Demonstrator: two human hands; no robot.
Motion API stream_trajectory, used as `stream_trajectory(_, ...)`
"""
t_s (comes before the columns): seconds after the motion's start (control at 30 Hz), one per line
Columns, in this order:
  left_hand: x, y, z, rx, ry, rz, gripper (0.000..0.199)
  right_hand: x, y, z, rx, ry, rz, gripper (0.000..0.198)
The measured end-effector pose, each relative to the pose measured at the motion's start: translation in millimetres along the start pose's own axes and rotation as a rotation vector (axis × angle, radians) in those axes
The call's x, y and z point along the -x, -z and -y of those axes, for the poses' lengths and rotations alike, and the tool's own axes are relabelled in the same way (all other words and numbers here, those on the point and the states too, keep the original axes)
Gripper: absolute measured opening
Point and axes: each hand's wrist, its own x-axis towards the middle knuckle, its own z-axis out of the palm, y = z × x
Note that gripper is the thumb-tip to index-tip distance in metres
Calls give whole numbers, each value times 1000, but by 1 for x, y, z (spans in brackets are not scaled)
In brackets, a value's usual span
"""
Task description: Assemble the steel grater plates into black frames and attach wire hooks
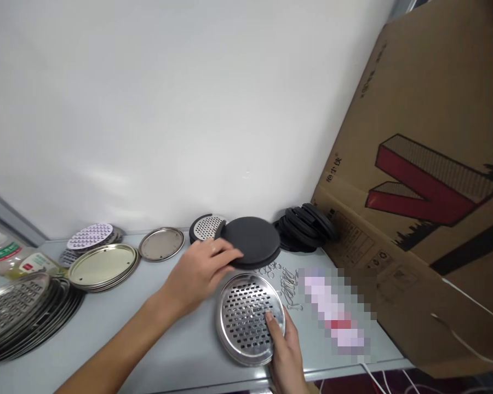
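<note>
My right hand grips a round metal grater disc by its lower right edge, thumb on the slotted face. It is held above the front of the table, with a second metal rim just visible under it. My left hand reaches to the left edge of a stack of black discs. Its fingertips overlap that edge, fingers bent and slightly apart, with nothing visible held between them. Behind the black stack lies a grater disc with a black rim. Small wire rings and hooks lie right of the held disc.
Stacked grater discs, pale gold lids and a single metal lid stand left, near a plastic jar. More black discs lean at the right back. A large cardboard box borders the table's right side.
</note>
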Motion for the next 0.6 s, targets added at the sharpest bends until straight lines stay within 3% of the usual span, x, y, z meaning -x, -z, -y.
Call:
stream_trajectory(0.2, 150, -3, 36, 14, 171, 5, 31, 0, -8, 6, -11, 41, -107, 71)
stream_trajectory(0.3, 197, -10, 37, -8, 191, 101, 31, 0, -8, 6, -20, 67, -121, 72)
stream_trajectory(0.43, 216, -20, 23, 28, 250, 216, 34, 2, -10, 15, 24, 28, -45, 72)
stream_trajectory(0.6, 210, -30, 11, 101, 406, 222, 56, 3, -20, 35, 155, -10, 147, 65)
